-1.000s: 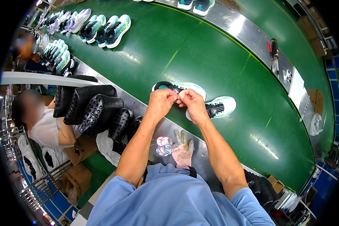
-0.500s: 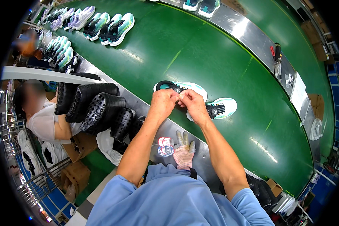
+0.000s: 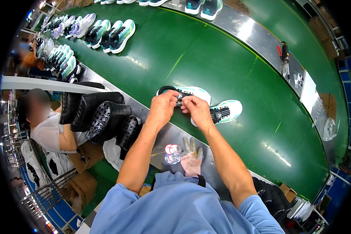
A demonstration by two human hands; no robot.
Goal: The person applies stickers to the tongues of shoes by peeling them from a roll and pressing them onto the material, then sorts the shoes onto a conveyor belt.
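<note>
A white and mint sneaker [image 3: 199,92] with a black collar lies on the green belt in front of me. Over its near side my left hand [image 3: 162,108] and my right hand [image 3: 198,111] are both closed in a pinch, fingertips a little apart. A round dial [image 3: 179,96] on the shoe's black upper shows between them. Whatever the fingertips hold is too small to make out. Just to the right rests the matching sneaker [image 3: 231,109], with a dial [image 3: 218,115] on its black lacing panel, partly behind my right hand.
On the metal edge near my body lie a striped work glove [image 3: 191,163] and several round stickers [image 3: 172,153]. Black perforated boot-shaped forms [image 3: 109,119] stand at the left, beside a seated co-worker [image 3: 46,124]. More sneakers [image 3: 119,36] line the far left belt; cutters [image 3: 284,54] lie right.
My fingertips have moved slightly apart, and the dial between them shows more plainly. The sneakers stay in place on the belt while the view shifts a little.
</note>
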